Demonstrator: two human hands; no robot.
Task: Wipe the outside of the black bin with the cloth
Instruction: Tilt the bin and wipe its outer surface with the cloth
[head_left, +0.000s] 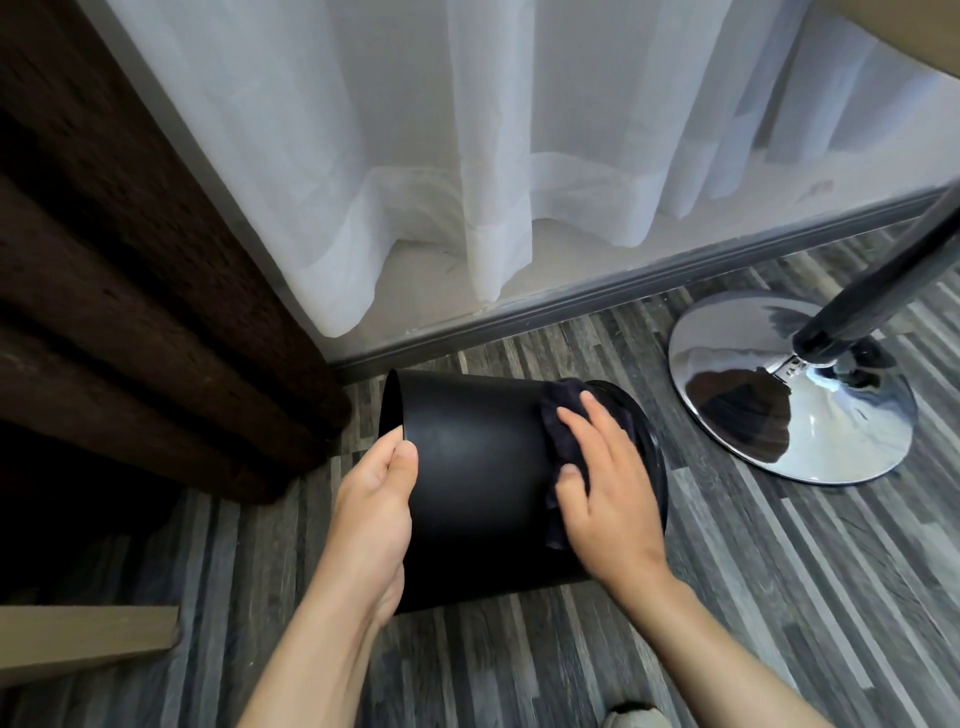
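head: worn, looks forward-down | close over floor (727, 597) by curtain (415, 156) | single view

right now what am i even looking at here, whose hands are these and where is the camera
There is no machine here: one picture, taken by a wide-angle camera worn on a person's head, looking down at their own bare hands. The left hand grips the open rim of a round black plastic bin, which is tipped on its side over the grey wood-pattern floor. The right hand lies flat, pressing a dark crumpled cloth against the bin's outer wall near its base. To the right stands a shiny chrome round stool base; behind hangs a sheer white curtain.
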